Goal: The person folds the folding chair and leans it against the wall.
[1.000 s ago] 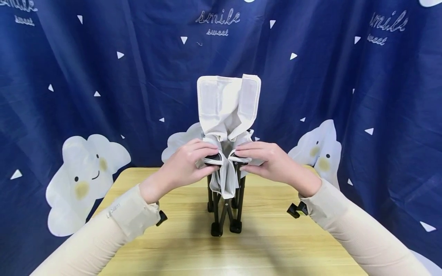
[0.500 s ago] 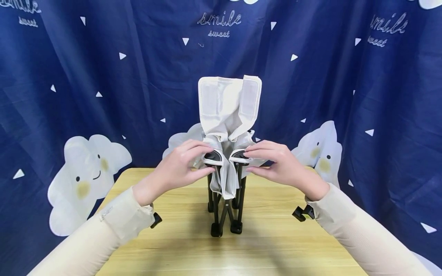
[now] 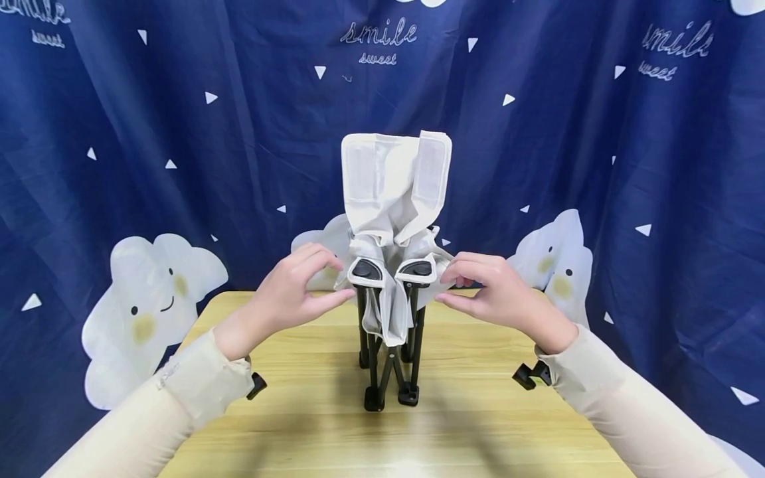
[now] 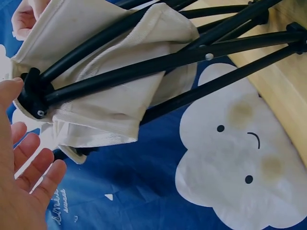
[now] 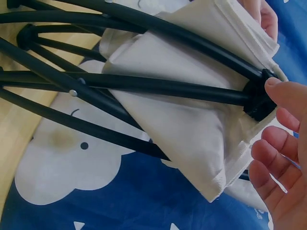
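Note:
A small folding chair (image 3: 396,166) with white fabric and black tube legs (image 3: 374,372) stands partly folded in the middle of the head view. Two black corner caps (image 3: 366,269) edged in white face me at its front. To the left, my left hand (image 3: 289,289) holds nothing, its fingers and thumb spread apart and short of the chair. My right hand (image 3: 499,292), fingers bent and thumb forward, hovers beside the right cap with nothing in its grasp. Both wrist views show fabric hanging between crossed tubes (image 4: 124,72), with relaxed fingers (image 5: 280,143) beside the caps.
A wooden table (image 3: 287,425) with rounded corners bears the chair. Behind it hangs a dark blue curtain (image 3: 257,99) printed with clouds and small triangles. Black camera mounts (image 3: 528,375) are strapped to both wrists over the sleeves.
Both hands have let go of the front corner caps and drawn outward, the left to the left and the right to the right. The chair stays where it was.

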The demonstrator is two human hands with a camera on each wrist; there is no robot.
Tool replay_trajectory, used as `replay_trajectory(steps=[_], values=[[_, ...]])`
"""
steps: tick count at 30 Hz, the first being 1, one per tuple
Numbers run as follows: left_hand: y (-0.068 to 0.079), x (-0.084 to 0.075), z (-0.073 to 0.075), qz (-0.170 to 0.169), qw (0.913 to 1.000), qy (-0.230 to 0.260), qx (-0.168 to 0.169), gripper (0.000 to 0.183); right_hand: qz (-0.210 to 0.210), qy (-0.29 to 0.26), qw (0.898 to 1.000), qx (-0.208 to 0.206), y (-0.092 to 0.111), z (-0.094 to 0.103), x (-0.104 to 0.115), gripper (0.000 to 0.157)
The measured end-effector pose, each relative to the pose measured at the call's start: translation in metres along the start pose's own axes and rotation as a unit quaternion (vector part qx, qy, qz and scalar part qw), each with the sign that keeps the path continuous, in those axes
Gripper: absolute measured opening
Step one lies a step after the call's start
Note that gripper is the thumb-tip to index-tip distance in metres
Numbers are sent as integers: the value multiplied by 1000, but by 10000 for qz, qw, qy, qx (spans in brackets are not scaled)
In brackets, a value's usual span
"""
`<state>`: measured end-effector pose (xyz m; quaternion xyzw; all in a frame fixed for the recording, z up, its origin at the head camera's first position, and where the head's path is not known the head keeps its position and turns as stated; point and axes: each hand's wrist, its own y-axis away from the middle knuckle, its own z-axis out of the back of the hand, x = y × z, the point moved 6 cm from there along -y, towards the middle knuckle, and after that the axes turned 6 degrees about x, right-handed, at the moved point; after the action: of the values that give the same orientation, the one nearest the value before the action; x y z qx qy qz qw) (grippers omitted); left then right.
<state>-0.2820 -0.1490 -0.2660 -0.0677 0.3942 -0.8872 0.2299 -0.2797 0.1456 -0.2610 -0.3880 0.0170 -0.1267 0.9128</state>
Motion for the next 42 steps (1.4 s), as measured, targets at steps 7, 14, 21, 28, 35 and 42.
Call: replay_trajectory(steps=[7, 14, 21, 28, 35, 42], values=[[11, 3, -7, -96, 9999, 133, 3, 32, 75, 6, 9999, 92, 8, -7, 0, 17], [24, 6, -17, 54, 9997, 189, 135, 31, -25, -17, 9999, 168, 19, -17, -1, 19], [36, 6, -30, 116, 9994, 181, 274, 31, -311, 3, 9990, 333, 30, -28, -3, 18], [47, 7, -42, 329, 9987, 177, 343, 31, -507, 118, 9975, 473, 42, -38, -4, 20], [55, 7, -55, 450, 9978, 239, 422, 34, -471, 115, 9977, 480, 52, -48, -2, 22], [64, 8, -67, 608, 9958, 333, 603, 32, -636, 73, 9962, 583, 63, -59, -4, 22]])
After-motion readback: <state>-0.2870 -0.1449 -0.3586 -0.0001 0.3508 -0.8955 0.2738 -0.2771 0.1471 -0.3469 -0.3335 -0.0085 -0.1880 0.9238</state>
